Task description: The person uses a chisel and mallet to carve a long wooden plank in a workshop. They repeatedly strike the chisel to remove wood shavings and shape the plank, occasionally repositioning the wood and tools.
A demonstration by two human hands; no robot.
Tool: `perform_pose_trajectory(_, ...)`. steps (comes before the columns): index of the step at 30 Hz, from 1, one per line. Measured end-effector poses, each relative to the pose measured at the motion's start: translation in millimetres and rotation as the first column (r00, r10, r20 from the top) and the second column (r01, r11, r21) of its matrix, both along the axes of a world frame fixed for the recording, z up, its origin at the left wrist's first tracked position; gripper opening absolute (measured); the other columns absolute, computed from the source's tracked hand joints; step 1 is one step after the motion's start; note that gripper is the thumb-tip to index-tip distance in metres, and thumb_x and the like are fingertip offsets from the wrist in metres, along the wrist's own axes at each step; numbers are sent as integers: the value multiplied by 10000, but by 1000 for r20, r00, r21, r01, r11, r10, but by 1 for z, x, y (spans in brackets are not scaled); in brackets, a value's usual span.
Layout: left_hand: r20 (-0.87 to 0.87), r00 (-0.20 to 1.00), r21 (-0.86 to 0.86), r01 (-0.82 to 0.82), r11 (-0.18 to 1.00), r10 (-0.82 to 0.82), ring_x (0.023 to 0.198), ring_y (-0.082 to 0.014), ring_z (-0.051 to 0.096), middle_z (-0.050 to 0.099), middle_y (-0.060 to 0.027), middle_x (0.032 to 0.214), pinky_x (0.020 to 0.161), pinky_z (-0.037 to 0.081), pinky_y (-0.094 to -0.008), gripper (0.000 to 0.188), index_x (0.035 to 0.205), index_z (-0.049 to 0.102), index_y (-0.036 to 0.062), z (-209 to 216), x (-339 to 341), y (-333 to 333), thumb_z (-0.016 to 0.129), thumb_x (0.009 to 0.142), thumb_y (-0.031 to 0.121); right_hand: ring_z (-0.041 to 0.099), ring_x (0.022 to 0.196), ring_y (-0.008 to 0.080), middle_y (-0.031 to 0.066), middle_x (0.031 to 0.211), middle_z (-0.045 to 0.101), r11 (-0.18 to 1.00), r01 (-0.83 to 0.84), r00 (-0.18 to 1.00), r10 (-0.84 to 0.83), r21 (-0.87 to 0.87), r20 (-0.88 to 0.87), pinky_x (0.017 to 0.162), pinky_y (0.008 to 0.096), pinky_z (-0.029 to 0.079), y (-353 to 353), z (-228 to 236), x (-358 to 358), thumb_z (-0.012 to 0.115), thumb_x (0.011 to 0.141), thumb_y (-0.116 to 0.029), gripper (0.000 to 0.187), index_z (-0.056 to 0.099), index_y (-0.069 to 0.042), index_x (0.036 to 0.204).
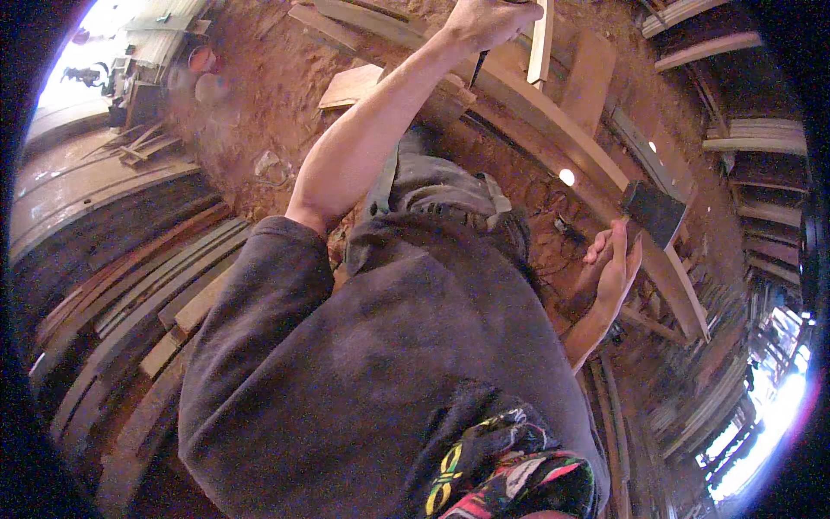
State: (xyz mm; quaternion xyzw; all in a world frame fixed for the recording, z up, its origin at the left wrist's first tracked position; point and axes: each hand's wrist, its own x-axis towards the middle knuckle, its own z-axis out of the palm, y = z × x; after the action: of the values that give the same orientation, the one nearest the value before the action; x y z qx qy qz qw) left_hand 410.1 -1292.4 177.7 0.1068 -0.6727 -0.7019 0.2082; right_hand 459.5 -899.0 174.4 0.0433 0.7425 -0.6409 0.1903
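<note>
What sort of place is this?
Probably a woodworking shed or timber yard: long grey-brown wooden boards lie piled at the left, a long light-brown wooden beam lies before the person, and the floor is bare reddish-brown earth.

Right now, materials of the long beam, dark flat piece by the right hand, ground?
Long beam: wood, apparently bare; tan, matte. Dark flat piece: probably metal, dull finish; paler edge hints at a blade. Ground: seemingly bare earth, reddish, uneven.
</note>
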Motion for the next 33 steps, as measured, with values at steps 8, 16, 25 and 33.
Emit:
perform_pose_trajectory(8, -62, 988, -244, -156, 957, 145, 583, -87, 513, 517, 15, 632, 525, 420, -331, 209, 753, 539, 49, -13, -2, -1, 696, 818, 170, 562, 495, 146, 53, 679, 582, 997, -77, 993, 78, 18, -85, 463, 294, 477, -3, -5, 5, 647, 1030, -301, 266, 567, -48, 1035)
perform_pose_trajectory(16, -15, 996, -255, -87, 963, 86, 606, -109, 509, 514, -7, 636, 565, 434, -356, 229, 750, 528, 41, -15, -1, -1, 715, 781, 170, 564, 496, 145, 52, 677, 583, 997, -71, 995, 73, 35, -71, 463, 288, 479, -1, -5, 10, 645, 1032, -303, 275, 556, -45, 1071)
perform_pose_trajectory(25, 17, 995, -295, -87, 951, 96, 589, -127, 501, 505, -27, 620, 561, 436, -375, 248, 756, 527, 21, -20, -4, 1, 714, 777, 183, 564, 500, 150, 50, 674, 577, 997, -71, 997, 73, 44, -36, 466, 296, 473, 5, -15, 9, 621, 1043, -304, 267, 546, -48, 1022)
perform_pose_trajectory(33, -16, 995, -288, -95, 953, 95, 597, -132, 503, 495, -34, 627, 567, 438, -385, 252, 784, 538, 8, -22, -5, 3, 713, 775, 189, 561, 497, 148, 49, 670, 581, 996, -51, 995, 57, 78, -81, 460, 293, 461, -4, -3, 15, 622, 1042, -308, 274, 570, -57, 943)
